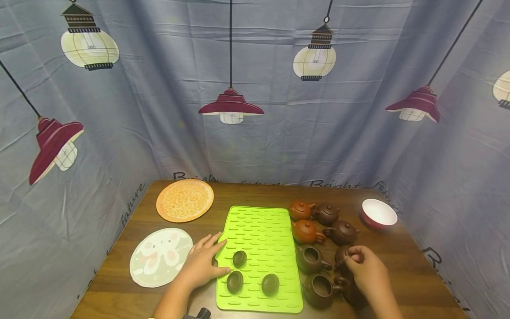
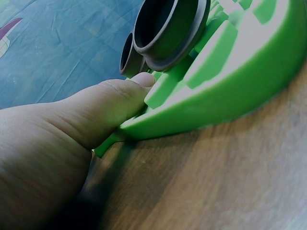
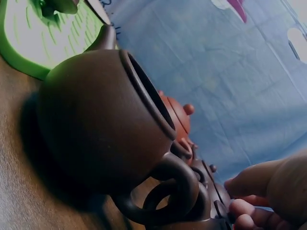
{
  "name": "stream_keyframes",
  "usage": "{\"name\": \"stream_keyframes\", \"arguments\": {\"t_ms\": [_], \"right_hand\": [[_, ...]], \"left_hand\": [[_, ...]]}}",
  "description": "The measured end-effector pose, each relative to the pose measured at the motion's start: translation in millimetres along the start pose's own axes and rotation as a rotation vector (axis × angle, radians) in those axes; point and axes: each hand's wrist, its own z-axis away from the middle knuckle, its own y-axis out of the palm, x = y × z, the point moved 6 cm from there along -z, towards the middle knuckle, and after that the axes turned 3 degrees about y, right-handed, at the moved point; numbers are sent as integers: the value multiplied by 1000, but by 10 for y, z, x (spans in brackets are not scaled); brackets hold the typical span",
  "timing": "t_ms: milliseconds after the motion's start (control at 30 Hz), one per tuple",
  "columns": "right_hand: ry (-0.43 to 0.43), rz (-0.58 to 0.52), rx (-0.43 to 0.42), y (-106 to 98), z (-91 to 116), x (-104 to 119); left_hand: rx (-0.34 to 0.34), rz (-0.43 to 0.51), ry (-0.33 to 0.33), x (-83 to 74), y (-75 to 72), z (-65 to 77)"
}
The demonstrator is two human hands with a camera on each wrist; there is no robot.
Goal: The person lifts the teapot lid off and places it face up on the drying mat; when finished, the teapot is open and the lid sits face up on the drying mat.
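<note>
My left hand [image 1: 204, 261] lies spread at the left edge of a green ridged mat [image 1: 260, 230], its thumb over the rim. On the mat are dark brown teapot lids [image 1: 235, 282], some upside down; another dark piece is partly hidden behind the left hand. At the right, my right hand [image 1: 368, 268] pinches at the top of a dark brown teapot [image 1: 341, 256], fingertips at its lid, the knob hidden by the fingers. Left of that hand stand two lidless brown teapots [image 1: 318, 290]. Another dark teapot [image 1: 351, 292] is partly covered by the right forearm.
Behind the lidless pots stand two orange teapots [image 1: 306, 231] and two brown lidded teapots [image 1: 343, 232]. A red bowl with white inside [image 1: 379, 212] is at the back right. On the left lie an orange round mat [image 1: 185, 200] and a rabbit-print round mat [image 1: 159, 257]. A patterned curtain [image 1: 255, 150] encloses the table.
</note>
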Motion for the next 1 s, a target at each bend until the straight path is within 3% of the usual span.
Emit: {"name": "stream_keyframes", "arguments": {"t_ms": [333,1000], "right_hand": [[-13,48,19,24,-34,-34],[28,12,30,-78,-210,-181]], "left_hand": [[3,0,-7,0,1,-9],[-5,-2,-9,7,-1,-9]]}}
